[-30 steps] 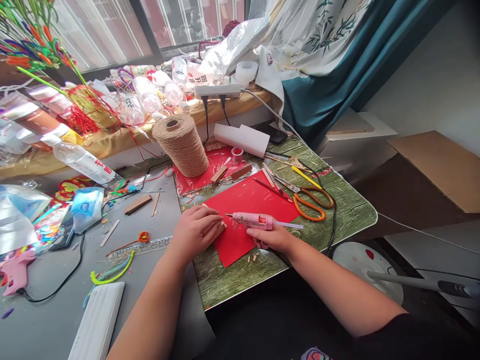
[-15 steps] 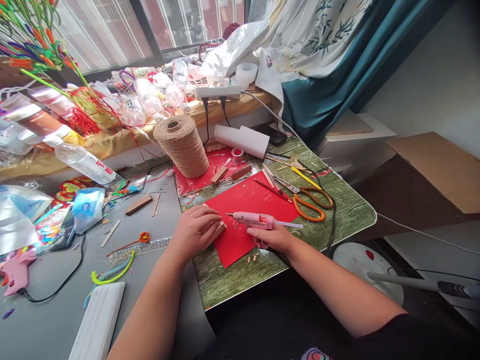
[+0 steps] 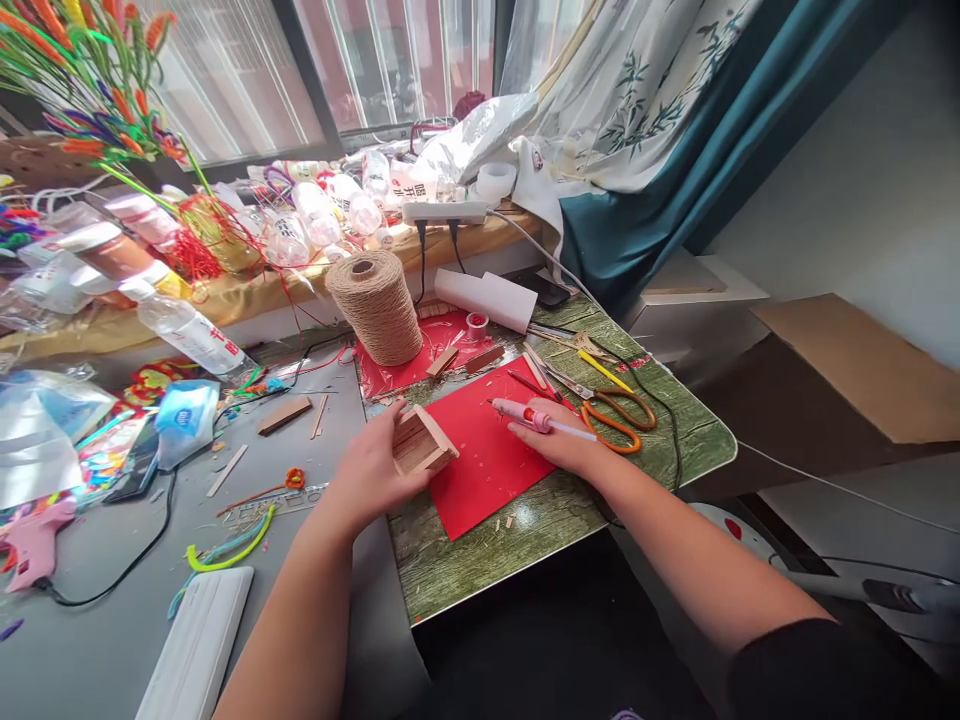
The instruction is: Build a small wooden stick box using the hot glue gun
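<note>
My left hand [image 3: 375, 462] grips a small open wooden box [image 3: 421, 445] by its left side, thumb along the near edge and fingers at the far edge. The box is tilted so that its hollow inside shows. In my right hand [image 3: 559, 435] lies a pink hot glue gun [image 3: 521, 411], its nozzle pointing left toward the box, with a pale glue stick [image 3: 576, 431] poking out of its rear. Nozzle and box are apart. Both hands are over a red sheet [image 3: 480, 480] on the green wood-patterned board.
Orange-handled scissors [image 3: 615, 415], a yellow pen [image 3: 606, 370] and a red pencil [image 3: 531, 384] lie beyond my right hand. A twine spool [image 3: 376, 310] stands at the back. Leftward are a second pink glue gun [image 3: 36, 545], a white keyboard-like bar [image 3: 196, 645] and wood pieces.
My left hand has turned and lifted the wooden box, bringing its open inside into view. My right hand has drawn the glue gun slightly right and up, away from the box.
</note>
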Demonstrator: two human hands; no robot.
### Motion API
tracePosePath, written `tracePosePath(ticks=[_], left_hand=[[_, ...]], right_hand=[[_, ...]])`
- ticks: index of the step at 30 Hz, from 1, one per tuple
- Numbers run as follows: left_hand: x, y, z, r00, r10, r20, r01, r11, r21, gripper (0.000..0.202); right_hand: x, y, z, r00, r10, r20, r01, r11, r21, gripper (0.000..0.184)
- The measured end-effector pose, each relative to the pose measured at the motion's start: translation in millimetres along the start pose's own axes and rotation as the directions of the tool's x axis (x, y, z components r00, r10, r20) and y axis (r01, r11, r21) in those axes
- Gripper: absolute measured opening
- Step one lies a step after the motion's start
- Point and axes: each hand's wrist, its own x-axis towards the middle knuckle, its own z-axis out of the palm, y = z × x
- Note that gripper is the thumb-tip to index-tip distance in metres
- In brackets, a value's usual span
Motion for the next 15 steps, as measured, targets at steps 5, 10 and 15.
tracePosePath(ticks=[5, 10, 15], left_hand=[[-6, 10, -2.9, 0.974, 0.173, -0.146, -0.207, 0.943, -0.26, 0.104], [-7, 4, 6.1, 0.939, 0.252, -0.236, -0.328, 0.863, -0.384, 0.105], [-4, 3, 9.8, 0.906, 0.312, -0.285, -0.406, 0.83, -0.383, 0.102]], right_hand=[[14, 19, 3, 1.0, -0.005, -0.002, 0.005, 0.999, -0.044, 0.045], [14, 20, 6, 0.998, -0.049, 0.035, 0.05, 0.998, -0.03, 0.047], [4, 23, 4, 0.998, -0.014, -0.054, 0.02, 0.994, 0.112, 0.037]])
